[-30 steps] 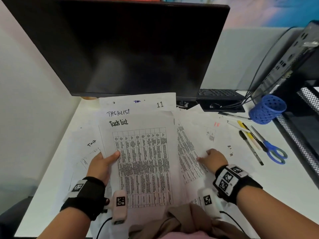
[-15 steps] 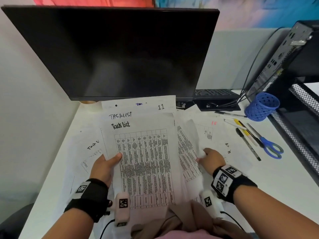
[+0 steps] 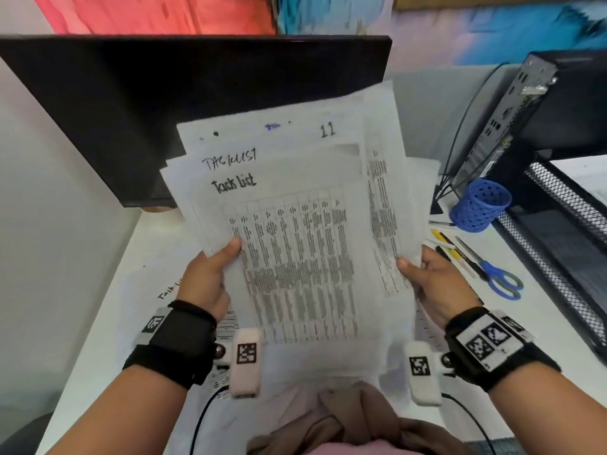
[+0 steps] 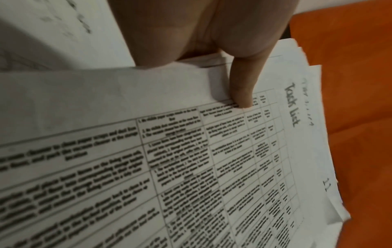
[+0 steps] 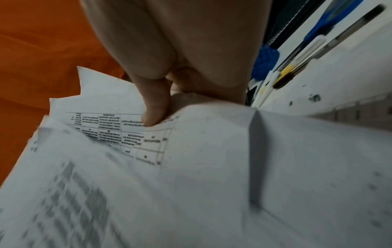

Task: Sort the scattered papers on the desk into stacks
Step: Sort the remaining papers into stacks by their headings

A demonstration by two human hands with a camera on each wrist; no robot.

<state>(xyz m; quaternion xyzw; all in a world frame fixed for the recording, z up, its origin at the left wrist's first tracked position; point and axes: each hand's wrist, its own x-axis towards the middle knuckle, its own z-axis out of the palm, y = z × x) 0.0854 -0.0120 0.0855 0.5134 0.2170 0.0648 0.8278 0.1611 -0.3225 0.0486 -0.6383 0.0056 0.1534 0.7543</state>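
A bundle of several printed sheets [image 3: 295, 231], topped by a "Task list" table page, is held up off the desk in front of the monitor. My left hand [image 3: 210, 277] grips its left edge, thumb on the top sheet [image 4: 244, 99]. At the right edge my right hand [image 3: 430, 280] pinches the sheets, thumb pressed on a table page [image 5: 155, 115]. The bundle's edges are uneven, with a sheet marked "11" sticking out at the top. More papers [image 3: 170, 290] still lie on the white desk under my left wrist, and another sheet [image 5: 318, 151] lies below my right hand.
A black monitor [image 3: 164, 110] stands behind the bundle. To the right are a blue mesh pen cup [image 3: 479, 205], several pens [image 3: 450, 247], blue scissors [image 3: 499, 277], a computer case [image 3: 525, 110] with cables and a black wire tray [image 3: 565, 218]. A grey partition wall is at left.
Both hands have gathered the sheets that lay flat on the desk and lifted them as one bundle towards the monitor. The right hand went from resting on the papers to pinching their edge.
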